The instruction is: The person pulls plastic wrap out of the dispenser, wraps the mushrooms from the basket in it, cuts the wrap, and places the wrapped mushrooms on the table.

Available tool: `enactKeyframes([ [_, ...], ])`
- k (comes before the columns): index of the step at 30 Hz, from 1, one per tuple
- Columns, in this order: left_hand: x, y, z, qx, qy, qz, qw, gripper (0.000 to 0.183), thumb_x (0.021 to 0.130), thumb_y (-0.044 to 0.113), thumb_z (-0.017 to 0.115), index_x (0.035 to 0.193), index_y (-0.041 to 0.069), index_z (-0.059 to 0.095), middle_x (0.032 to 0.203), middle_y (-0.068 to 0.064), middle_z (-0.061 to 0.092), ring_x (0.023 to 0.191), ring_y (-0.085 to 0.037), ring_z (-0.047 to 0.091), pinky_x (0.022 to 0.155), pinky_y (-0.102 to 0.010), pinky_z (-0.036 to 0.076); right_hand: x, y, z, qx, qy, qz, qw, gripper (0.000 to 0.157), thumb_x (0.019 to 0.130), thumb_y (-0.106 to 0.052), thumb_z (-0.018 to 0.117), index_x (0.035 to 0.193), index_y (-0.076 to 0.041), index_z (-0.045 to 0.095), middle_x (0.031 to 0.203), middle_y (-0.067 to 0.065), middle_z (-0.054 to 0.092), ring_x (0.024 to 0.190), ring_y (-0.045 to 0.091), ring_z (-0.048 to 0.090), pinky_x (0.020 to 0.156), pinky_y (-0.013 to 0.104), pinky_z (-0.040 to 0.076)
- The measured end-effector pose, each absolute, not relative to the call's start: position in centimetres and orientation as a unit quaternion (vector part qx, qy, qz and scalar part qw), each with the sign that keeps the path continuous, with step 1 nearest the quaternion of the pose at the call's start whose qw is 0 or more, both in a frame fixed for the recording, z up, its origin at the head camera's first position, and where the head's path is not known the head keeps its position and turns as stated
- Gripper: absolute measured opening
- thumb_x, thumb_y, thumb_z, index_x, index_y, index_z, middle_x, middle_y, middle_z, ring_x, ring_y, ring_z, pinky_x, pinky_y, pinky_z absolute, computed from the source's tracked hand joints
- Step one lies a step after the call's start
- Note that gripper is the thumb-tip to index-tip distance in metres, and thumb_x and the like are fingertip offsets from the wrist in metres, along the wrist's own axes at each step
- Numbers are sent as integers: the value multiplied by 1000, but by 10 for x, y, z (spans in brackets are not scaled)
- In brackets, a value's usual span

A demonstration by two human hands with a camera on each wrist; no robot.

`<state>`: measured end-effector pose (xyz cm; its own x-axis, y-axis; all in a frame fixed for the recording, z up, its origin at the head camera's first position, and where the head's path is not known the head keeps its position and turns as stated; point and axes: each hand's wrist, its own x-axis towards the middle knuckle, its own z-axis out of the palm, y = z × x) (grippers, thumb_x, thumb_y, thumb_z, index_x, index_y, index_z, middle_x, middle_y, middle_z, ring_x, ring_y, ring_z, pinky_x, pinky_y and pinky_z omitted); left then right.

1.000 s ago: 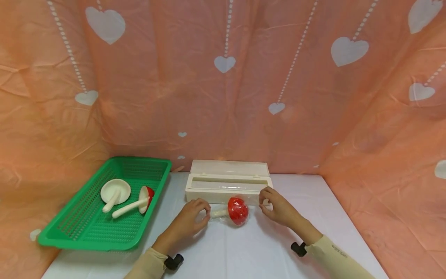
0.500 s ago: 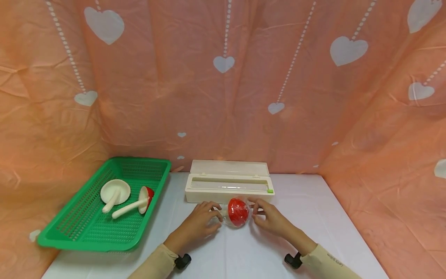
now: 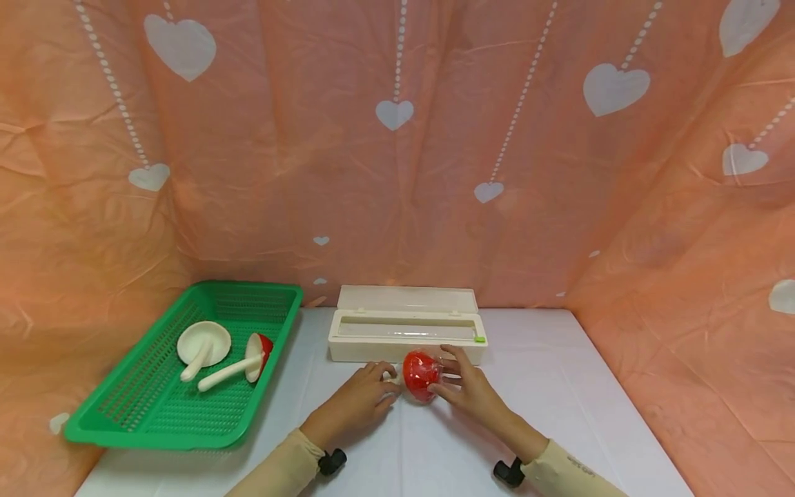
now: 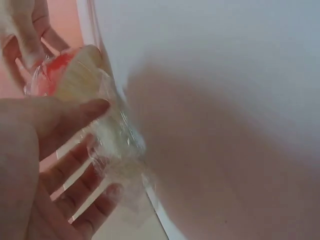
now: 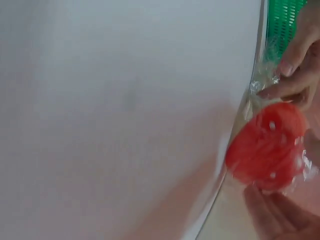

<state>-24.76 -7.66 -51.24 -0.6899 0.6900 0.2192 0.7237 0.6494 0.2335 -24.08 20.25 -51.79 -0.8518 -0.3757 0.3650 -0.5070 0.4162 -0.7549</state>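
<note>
Pink backdrop (image 3: 348, 172), white table (image 3: 559, 386): film-wrapped mushroom (image 3: 420, 376) lying crosswise

Lower center of head view, long axis left-right. Pinched at stem (image 4: 112, 132) by left hand (image 3: 359, 398); cupped round cap (image 5: 267, 147) at right by right hand (image 3: 475, 398). In contact with both.

Backdrop: creased, slightly glossy orange-pink sheet (image 3: 286, 207), fills top of head view, runs down both sides. Printed on it: white hearts at several sizes, big one (image 3: 180, 47) upper left, another (image 3: 616, 88) upper right, small one (image 3: 394, 114) upper centre on a dotted white string (image 3: 400, 48). Smooth white tabletop (image 3: 546, 373) across the bottom. Green rectangular mesh-walled plastic basket (image 3: 155, 442) lower left on it. Inside, apart: cream mushroom-shaped piece (image 3: 203, 343), underside up; red-capped cream-stemmed mushroom (image 3: 236, 369) on its side, cap by right wall. Basket mesh also shows upper right in right wrist view.
</note>
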Motion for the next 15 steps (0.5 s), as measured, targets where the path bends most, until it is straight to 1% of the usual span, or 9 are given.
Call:
enactKeyframes([
  [2, -249, -77, -511, -368, -910, -183, 57, 18, 105, 13, 67, 115, 18, 81, 123, 0, 68, 113, -21, 62, 99, -39, 54, -241, 199, -519, 254, -848, 459, 81, 67, 91, -5, 85, 147, 7, 51, 133, 27, 70, 114, 43, 73, 91, 49, 62],
  [4, -251, -77, -509, -336, -912, -225, 64, 17, 105, 8, 64, 108, 18, 78, 113, 2, 72, 104, -18, 65, 92, -38, 56, -240, 197, -519, 250, -854, 447, 89, 61, 91, -3, 85, 145, 7, 57, 132, 24, 70, 115, 42, 72, 92, 47, 62],
  [6, -254, -77, -506, -303, -910, -273, 68, 15, 105, 6, 64, 107, 17, 73, 108, 2, 74, 99, -16, 66, 87, -37, 58, -240, 195, -519, 251, -856, 441, 94, 57, 91, -1, 85, 142, 7, 61, 132, 23, 69, 116, 41, 71, 92, 44, 62],
  [7, -257, -77, -505, -293, -907, -295, 73, 14, 105, 5, 64, 109, 15, 71, 107, 0, 74, 97, -16, 67, 85, -38, 58, -240, 194, -519, 252, -856, 442, 96, 56, 90, -1, 85, 141, 6, 61, 133, 22, 69, 116, 41, 71, 92, 43, 62],
  [9, -262, -77, -505, -289, -896, -329, 72, 19, 104, 3, 65, 121, 11, 69, 115, -6, 73, 102, -20, 69, 88, -41, 60, -241, 194, -520, 258, -852, 444, 98, 56, 90, 1, 84, 141, 6, 61, 132, 22, 69, 117, 41, 70, 93, 42, 62],
  [12, -269, -77, -506, -310, -876, -368, 40, 40, 104, 4, 68, 144, 3, 60, 134, -13, 68, 119, -29, 69, 100, -47, 58, -243, 193, -521, 274, -843, 453, 97, 55, 91, 3, 83, 141, 7, 62, 133, 23, 69, 118, 42, 69, 92, 42, 62],
  [14, -272, -78, -507, -321, -866, -384, 5, 55, 105, 10, 70, 156, 4, 51, 146, -14, 63, 131, -33, 64, 107, -50, 54, -245, 194, -521, 279, -836, 462, 94, 54, 90, 3, 83, 140, 6, 63, 134, 23, 68, 119, 43, 68, 92, 43, 62],
  [15, -274, -78, -507, -327, -862, -389, -8, 59, 105, 13, 71, 159, 5, 48, 150, -15, 60, 135, -34, 61, 110, -52, 52, -245, 194, -521, 280, -835, 464, 94, 54, 90, 2, 84, 140, 5, 64, 135, 22, 68, 119, 43, 68, 92, 44, 62],
])
